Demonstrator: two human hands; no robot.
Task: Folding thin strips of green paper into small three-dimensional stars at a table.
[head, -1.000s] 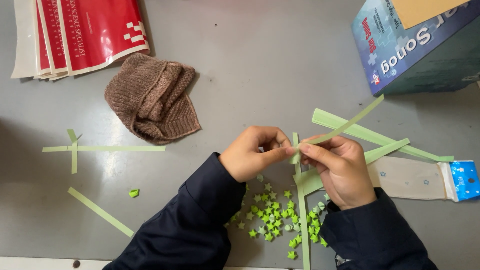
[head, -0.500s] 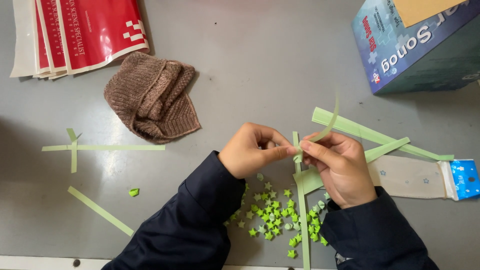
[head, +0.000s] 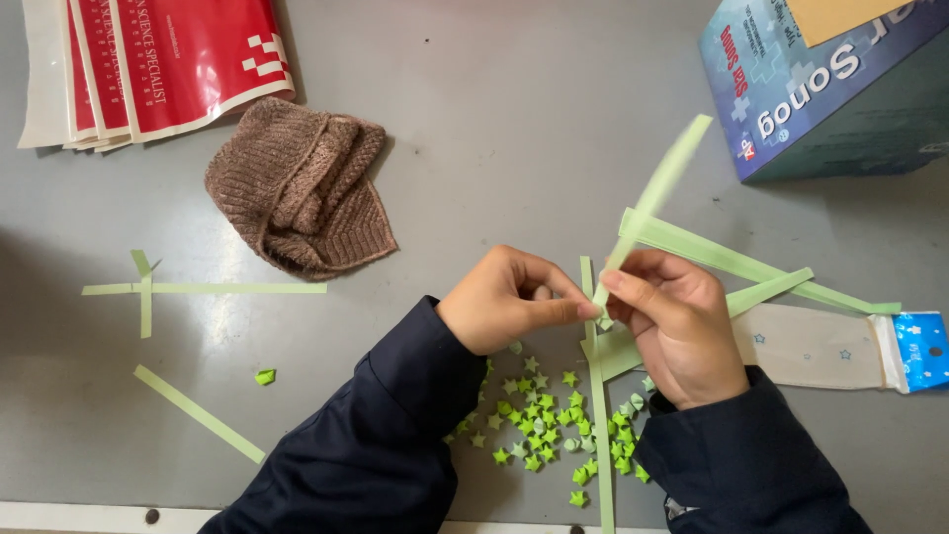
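grey tabletop point(head: 514, 148) is filling the frame; at centre, the left hand point(head: 504, 311) and right hand point(head: 677, 326) are pinching a green paper strip point(head: 657, 188) with narrowed fingertips, above a pile of tiny green stars point(head: 544, 425).

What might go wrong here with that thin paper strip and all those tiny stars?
The green paper strip pinched between the left hand and right hand looks thin, so a hard tug might tear or crease it. The little green stars lie right by the dark sleeves, which might sweep them off the table's near edge.
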